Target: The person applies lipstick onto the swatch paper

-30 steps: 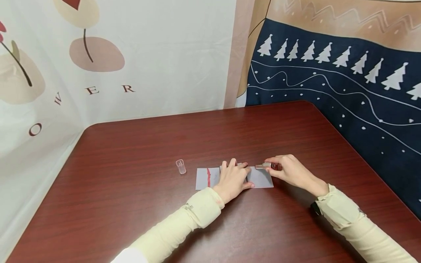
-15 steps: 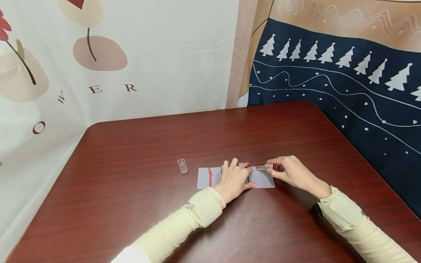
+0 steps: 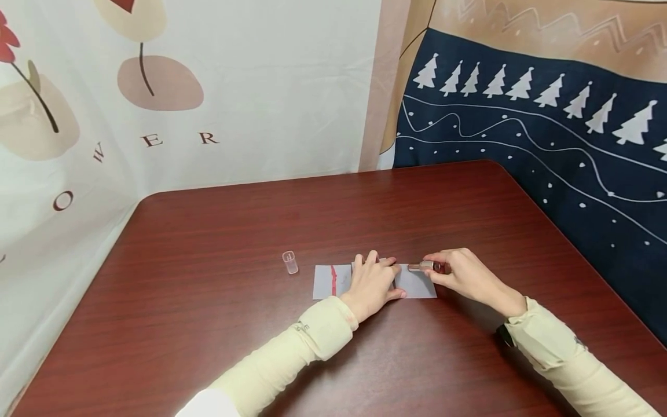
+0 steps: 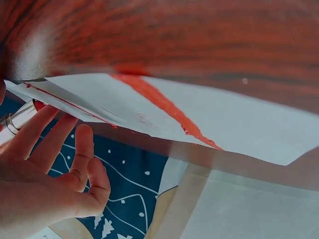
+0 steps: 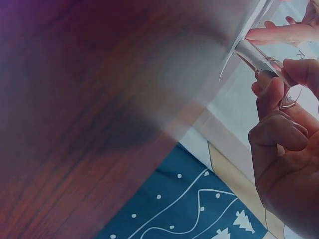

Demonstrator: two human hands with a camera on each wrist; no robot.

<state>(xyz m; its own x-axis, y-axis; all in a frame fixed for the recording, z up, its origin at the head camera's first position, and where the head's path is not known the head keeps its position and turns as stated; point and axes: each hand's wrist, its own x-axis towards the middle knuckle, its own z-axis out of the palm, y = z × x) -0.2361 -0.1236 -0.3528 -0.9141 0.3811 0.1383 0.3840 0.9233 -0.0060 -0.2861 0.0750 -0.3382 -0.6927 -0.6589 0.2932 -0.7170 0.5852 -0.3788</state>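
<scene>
Right fingers: the right hand (image 3: pixel 465 275) pinched a slim metallic tube (image 3: pixel 424 265) between thumb and curled fingers (image 5: pixel 270 97), gripping it toward its clear rear end.
Left fingers: the left hand (image 3: pixel 367 287) lay over the middle of the paper (image 3: pixel 415 285), its fingers (image 4: pixel 83 144) spread apart and gripping nothing.
Tube: it slanted low over the far edge of the right-hand part of the paper, near the left fingers; whether its tip met the surface could not be told. A red tip showed in the left wrist view, so it was probably a lipstick.
Tube's handling: the body was likely light, stiff and smooth enough to slip or roll, while the tip was probably soft, easily smeared or snapped. The sound hold seemed to be on the body, well behind the tip.
Paper: a pale strip, divided by seams, though one folded sheet or several pieces could not be told. It looked thin and easily bent, with one edge curving up in the right wrist view; flat pressure near the tip probably steadied it best.
Red streak: a smeared red streak (image 3: pixel 333 280) crossed the left part of the paper.
Clear cap: a clear cap (image 3: pixel 290 262) sat on the table (image 3: pixel 219 231), apart from the paper's left end; probably light and brittle, best taken by its sides.
Backdrop: a white cloth (image 3: pixel 281 87) and a navy cloth (image 3: pixel 521 165) with white trees hung behind the table.
</scene>
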